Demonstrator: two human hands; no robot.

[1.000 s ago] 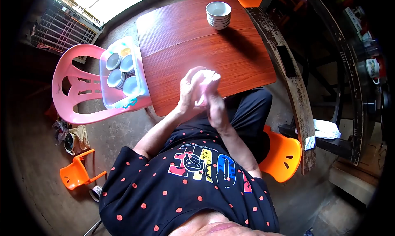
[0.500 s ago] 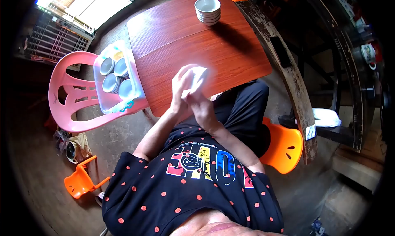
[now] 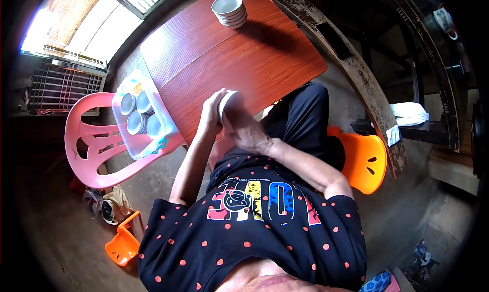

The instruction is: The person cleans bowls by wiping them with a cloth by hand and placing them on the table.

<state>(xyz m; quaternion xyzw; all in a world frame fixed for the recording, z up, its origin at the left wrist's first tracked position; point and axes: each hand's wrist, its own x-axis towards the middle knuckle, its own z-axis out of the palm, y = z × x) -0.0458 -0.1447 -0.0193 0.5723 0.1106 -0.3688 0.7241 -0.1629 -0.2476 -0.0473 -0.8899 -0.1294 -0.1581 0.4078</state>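
My left hand (image 3: 210,114) is wrapped round the outside of a small white bowl (image 3: 222,106), tilted on its side above the table's near edge. Against the bowl's open side lies my right hand (image 3: 248,133); its fingers are blurred and partly hidden, so whether they hold anything does not show. A stack of white bowls (image 3: 229,7) stands at the far side of the reddish-brown table (image 3: 188,73). More bowls (image 3: 136,123) sit in stacks inside a clear plastic bin (image 3: 170,126) to the left.
The bin rests on a pink plastic chair (image 3: 76,139) beside the table. A worn wooden beam (image 3: 351,83) with a dark flat object (image 3: 333,40) on it runs along the right. Orange chairs (image 3: 364,162) stand at right and lower left. A white cloth-like bundle (image 3: 409,114) lies farther right.
Both hands and the bowl have shifted left and slightly nearer my body. The bowl has turned, and my right hand now covers more of its opening. The whole view has rotated slightly.
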